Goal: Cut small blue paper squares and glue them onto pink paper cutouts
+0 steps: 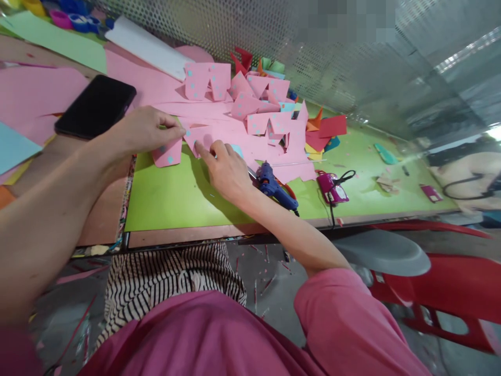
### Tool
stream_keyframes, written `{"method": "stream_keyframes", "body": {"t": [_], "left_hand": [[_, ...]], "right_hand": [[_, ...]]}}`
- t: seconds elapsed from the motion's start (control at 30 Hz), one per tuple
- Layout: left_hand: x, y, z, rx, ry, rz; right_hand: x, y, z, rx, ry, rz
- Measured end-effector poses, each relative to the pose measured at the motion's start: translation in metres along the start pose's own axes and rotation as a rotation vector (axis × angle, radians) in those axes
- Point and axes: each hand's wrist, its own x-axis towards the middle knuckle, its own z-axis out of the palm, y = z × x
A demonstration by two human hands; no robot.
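A folded pink paper cutout (169, 154) with pale blue dots stands at the near side of the green table top. My left hand (154, 129) pinches its upper part between thumb and fingertips. From the right, my right hand (229, 169) grips the cutout's other side, its curled fingers partly hiding what they touch. Beyond my hands, several similar dotted pink cutouts (208, 81) rest on pink paper sheets (230, 128). Close to my right wrist lies a blue glue gun (274, 187).
A black phone (96, 106) lies by my left forearm. Right of the glue gun is a magenta device (332, 188) with a black cable. Red paper pieces (332, 127) lie farther back, before a perforated metal panel (258, 31). A red chair (450, 287) stands at right.
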Motion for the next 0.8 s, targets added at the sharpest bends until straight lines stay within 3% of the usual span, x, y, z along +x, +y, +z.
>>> {"method": "stream_keyframes", "body": {"t": [0.6,0.8], "left_hand": [[-0.003,0.007,-0.002,0.054,-0.010,-0.038],[0.000,0.001,0.000,0.045,-0.003,0.020]], "right_hand": [[0.008,-0.019,-0.003,0.024,-0.051,0.068],[0.010,-0.025,-0.002,0.039,-0.041,0.089]]}}
